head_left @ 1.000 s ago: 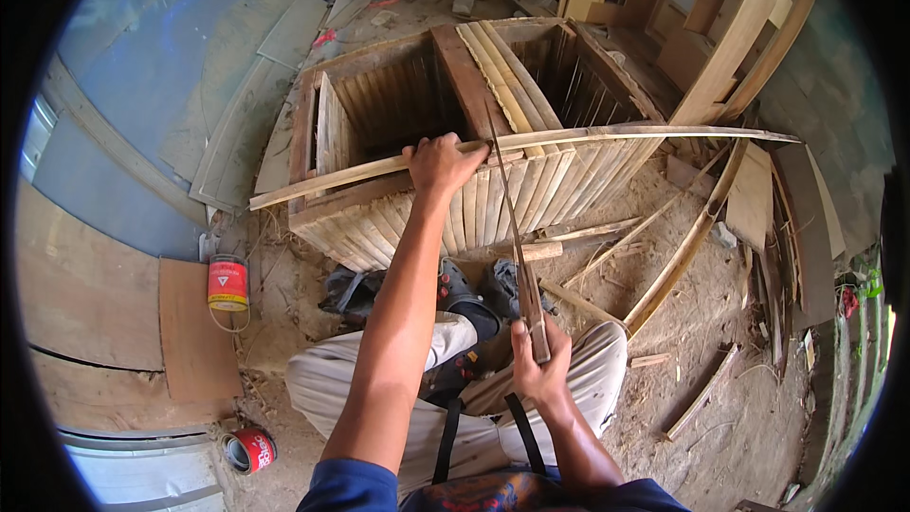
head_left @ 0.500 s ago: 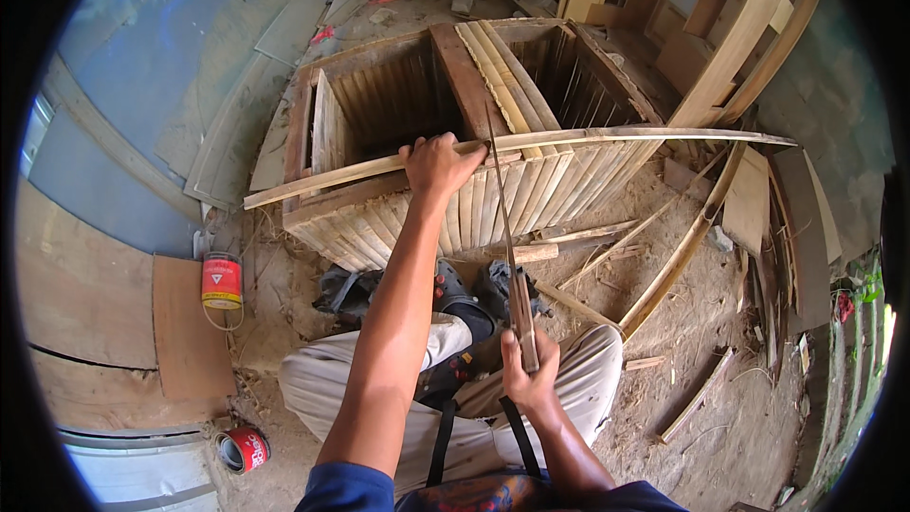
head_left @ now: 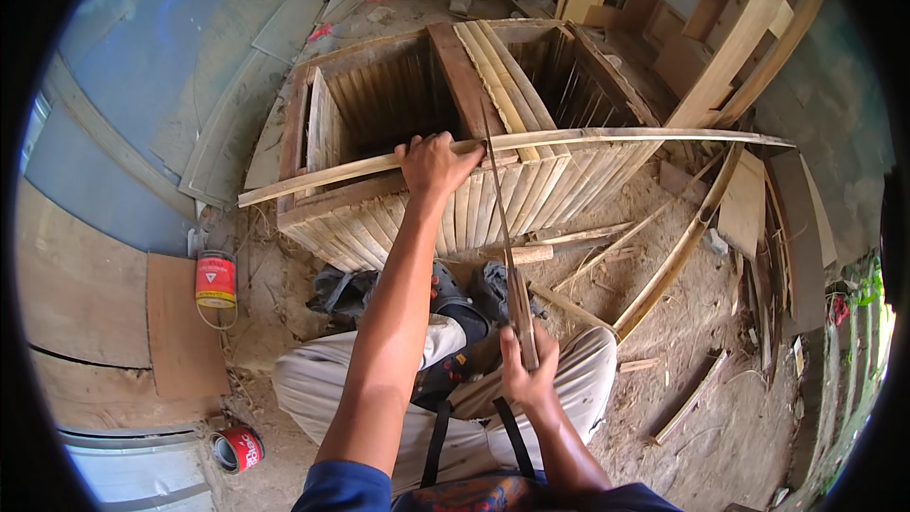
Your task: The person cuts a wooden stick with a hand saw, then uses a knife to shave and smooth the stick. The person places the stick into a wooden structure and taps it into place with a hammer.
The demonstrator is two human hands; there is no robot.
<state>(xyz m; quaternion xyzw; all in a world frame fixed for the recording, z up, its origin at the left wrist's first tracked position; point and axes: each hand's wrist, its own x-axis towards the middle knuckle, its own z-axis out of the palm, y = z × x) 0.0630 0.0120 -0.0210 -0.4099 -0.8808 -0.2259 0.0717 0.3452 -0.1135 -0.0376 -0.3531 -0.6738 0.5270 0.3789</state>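
A long, thin wooden strip (head_left: pixel 626 135) lies crosswise over the near edge of a box-like frame (head_left: pixel 455 66) with slatted sides. My left hand (head_left: pixel 436 163) is closed over the strip, left of the frame's middle, and presses it against the edge. My right hand (head_left: pixel 531 370), low in front of my lap, grips the handle of a handsaw (head_left: pixel 518 308). The narrow saw blade points away from me, seen nearly edge-on. It crosses the strip just right of my left fingers; whether its teeth have cut in cannot be made out.
Two strips (head_left: pixel 507 76) lie over the frame's middle beam. Tall planks (head_left: pixel 735 47) lean at the back right. Scrap wood (head_left: pixel 690 398) litters the dirt floor on the right. Red cans (head_left: pixel 216 280) stand and lie at left. My crossed legs (head_left: pixel 322 374) are below the frame.
The view has shifted slightly, so the scene sits a little further left. Both hands, the strip and the saw keep almost the same places relative to each other.
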